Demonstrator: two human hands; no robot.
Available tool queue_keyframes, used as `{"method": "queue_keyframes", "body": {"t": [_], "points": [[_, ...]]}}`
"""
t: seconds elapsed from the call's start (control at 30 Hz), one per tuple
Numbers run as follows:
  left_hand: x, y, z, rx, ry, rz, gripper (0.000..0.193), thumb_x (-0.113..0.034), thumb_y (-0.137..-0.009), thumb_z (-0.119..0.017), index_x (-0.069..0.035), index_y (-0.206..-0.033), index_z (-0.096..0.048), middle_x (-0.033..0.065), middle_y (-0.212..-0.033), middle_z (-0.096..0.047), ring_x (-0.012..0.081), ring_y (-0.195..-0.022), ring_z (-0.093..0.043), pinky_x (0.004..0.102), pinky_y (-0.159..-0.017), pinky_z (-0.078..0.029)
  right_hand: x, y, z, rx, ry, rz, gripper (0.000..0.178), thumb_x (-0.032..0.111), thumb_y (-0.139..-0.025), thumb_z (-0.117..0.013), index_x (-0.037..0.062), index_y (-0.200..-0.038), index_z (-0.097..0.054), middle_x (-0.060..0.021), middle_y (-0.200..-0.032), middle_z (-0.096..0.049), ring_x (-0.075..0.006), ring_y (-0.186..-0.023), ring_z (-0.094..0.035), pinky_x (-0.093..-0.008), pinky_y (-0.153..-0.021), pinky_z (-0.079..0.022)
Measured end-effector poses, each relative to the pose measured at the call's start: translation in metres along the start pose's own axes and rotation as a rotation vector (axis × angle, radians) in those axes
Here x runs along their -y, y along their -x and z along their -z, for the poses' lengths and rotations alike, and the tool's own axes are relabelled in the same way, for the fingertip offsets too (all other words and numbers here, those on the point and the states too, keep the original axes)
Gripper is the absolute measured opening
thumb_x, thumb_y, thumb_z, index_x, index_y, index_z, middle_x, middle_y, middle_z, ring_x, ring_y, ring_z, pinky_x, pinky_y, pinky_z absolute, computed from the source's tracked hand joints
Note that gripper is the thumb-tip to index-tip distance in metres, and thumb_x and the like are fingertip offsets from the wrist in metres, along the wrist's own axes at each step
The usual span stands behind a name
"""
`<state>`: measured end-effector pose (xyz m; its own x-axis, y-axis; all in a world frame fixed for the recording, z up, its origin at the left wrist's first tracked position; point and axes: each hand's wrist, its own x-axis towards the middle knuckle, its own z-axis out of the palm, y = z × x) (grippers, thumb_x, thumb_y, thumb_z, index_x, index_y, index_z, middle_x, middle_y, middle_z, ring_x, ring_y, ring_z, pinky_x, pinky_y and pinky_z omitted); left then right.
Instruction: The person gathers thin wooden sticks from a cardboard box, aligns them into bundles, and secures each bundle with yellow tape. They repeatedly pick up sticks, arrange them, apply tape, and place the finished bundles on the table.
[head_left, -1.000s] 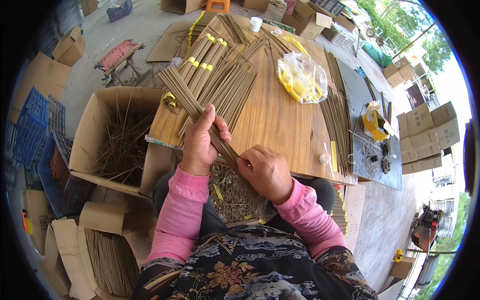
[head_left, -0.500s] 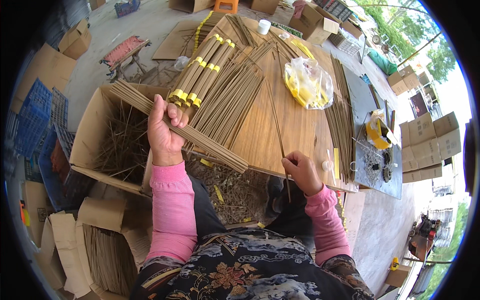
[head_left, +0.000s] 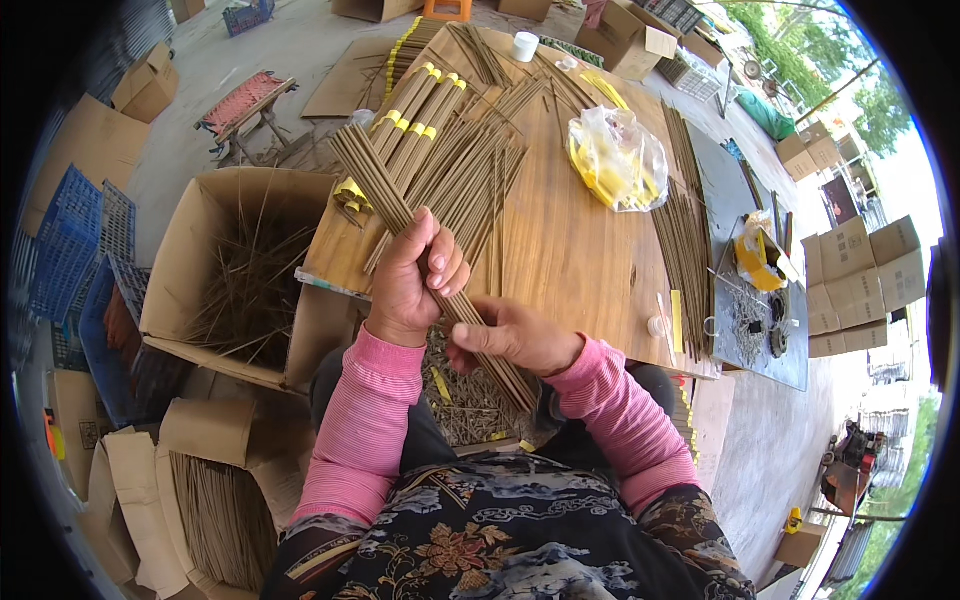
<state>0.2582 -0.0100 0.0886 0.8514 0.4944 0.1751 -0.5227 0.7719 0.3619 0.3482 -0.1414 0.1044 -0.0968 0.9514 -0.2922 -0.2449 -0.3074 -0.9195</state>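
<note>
A bundle of thin brown sticks (head_left: 372, 180), much like incense sticks, slants across in front of me over the table's near edge. My left hand (head_left: 415, 275) is wrapped round its middle, thumb on top. Lower down, my right hand (head_left: 520, 335) closes on the same bundle, its thumb lying along the sticks; some of its fingers are hidden behind them. Beyond the held bundle, loose sticks (head_left: 460, 200) are spread on the wooden table (head_left: 580, 270). Several stick bundles with yellow bands (head_left: 410, 127) lie stacked at their left, partly covered by the held one.
A plastic bag of yellow strips (head_left: 617, 165) sits on the table, with more sticks (head_left: 676, 215) along its right side. A grey board (head_left: 730, 190) carries a yellow container (head_left: 758, 258). Cardboard boxes of sticks (head_left: 165, 290) (head_left: 215, 500) stand at my left.
My left hand has moved right and turned the bundle steeper. My right hand, which held a single stick over the table edge, has come left onto the bundle.
</note>
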Motion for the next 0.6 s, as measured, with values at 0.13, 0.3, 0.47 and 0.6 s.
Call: {"method": "queue_keyframes", "body": {"t": [0.13,0.3,0.47,0.6], "points": [[0.004,0.001,-0.004,-0.137,-0.067,0.021,0.029,-0.029,-0.088,-0.052,-0.011,-0.067,-0.048,0.001,-0.056,-0.05,0.0089,-0.043,-0.043,0.0234,-0.041,-0.035,-0.021,0.0,-0.009,-0.236,0.505,0.045,0.033,0.029,-0.081,-0.06,-0.0014,-0.079,-0.049,-0.0148,-0.058,-0.055,-0.0299,-0.053,-0.057,-0.0373,-0.049,-0.045],[-0.002,-0.002,-0.004,-0.424,-0.202,-0.166,0.029,-0.03,-0.08,-0.064,-0.011,-0.065,-0.048,0.0016,-0.054,-0.05,0.0103,-0.045,-0.045,0.0251,-0.044,-0.038,-0.02,0.004,-0.018,-0.538,0.965,0.147,0.026,0.02,-0.079,-0.059,-0.0019,-0.078,-0.046,-0.0246,-0.061,-0.052,-0.0393,-0.059,-0.055,-0.0429,-0.053,-0.044],[0.018,0.002,-0.014,-0.424,-0.15,-0.093,0.032,-0.032,-0.08,-0.064,-0.01,-0.063,-0.049,0.0039,-0.055,-0.051,0.0132,-0.046,-0.047,0.0262,-0.045,-0.041,-0.026,-0.002,-0.01,-0.557,0.916,0.271,0.025,0.018,-0.079,-0.059,-0.002,-0.079,-0.045,-0.0241,-0.06,-0.052,-0.0412,-0.059,-0.055,-0.0443,-0.052,-0.044],[0.021,0.005,-0.011,-0.38,-0.209,-0.086,0.032,-0.034,-0.08,-0.064,-0.007,-0.068,-0.051,0.0064,-0.056,-0.052,0.0149,-0.047,-0.05,0.0277,-0.045,-0.042,-0.026,-0.002,-0.009,-0.567,0.904,0.29,0.029,0.021,-0.077,-0.062,-0.0019,-0.08,-0.045,-0.0242,-0.066,-0.054,-0.0408,-0.063,-0.055,-0.044,-0.054,-0.044]]}}
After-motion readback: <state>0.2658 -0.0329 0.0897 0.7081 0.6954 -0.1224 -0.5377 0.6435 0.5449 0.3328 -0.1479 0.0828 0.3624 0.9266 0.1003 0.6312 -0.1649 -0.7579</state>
